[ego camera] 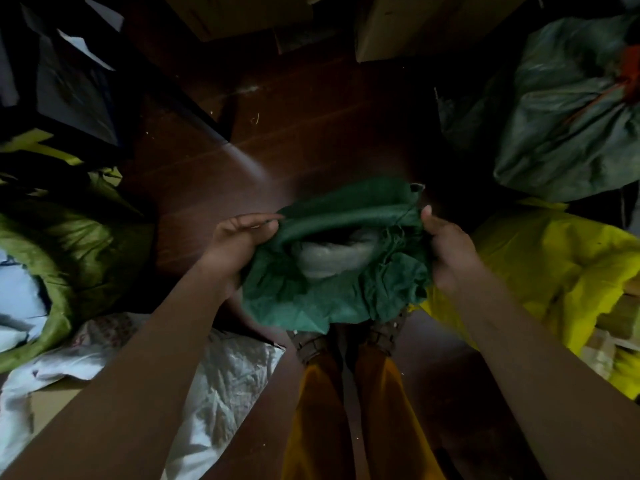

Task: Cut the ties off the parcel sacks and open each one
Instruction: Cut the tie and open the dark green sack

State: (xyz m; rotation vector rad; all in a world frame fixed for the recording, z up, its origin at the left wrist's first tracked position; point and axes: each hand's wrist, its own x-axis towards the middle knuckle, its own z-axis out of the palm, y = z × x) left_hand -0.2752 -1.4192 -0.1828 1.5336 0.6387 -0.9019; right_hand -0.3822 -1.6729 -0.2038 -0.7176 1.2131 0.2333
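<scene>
Fingers of the left hand curl over and grip the left edge of a dark green woven fabric sack's mouth. The right hand grips the mouth's right edge, its fingers wrapped into the bunched cloth. Between the two hands the mouth is held open, its long opening running left to right and facing upward. Inside lies a pale grey plastic-wrapped parcel. Loose green threads hang at the right rim. The crumpled sack stands on the dark brown wooden floor, just beyond the person's sandalled feet. At near left, an open olive-green sack holds pale parcels, with a white woven sack beside it. At right lies a bright yellow sack; far right, a grey-green sack bunched at its neck with an orange tie.
</scene>
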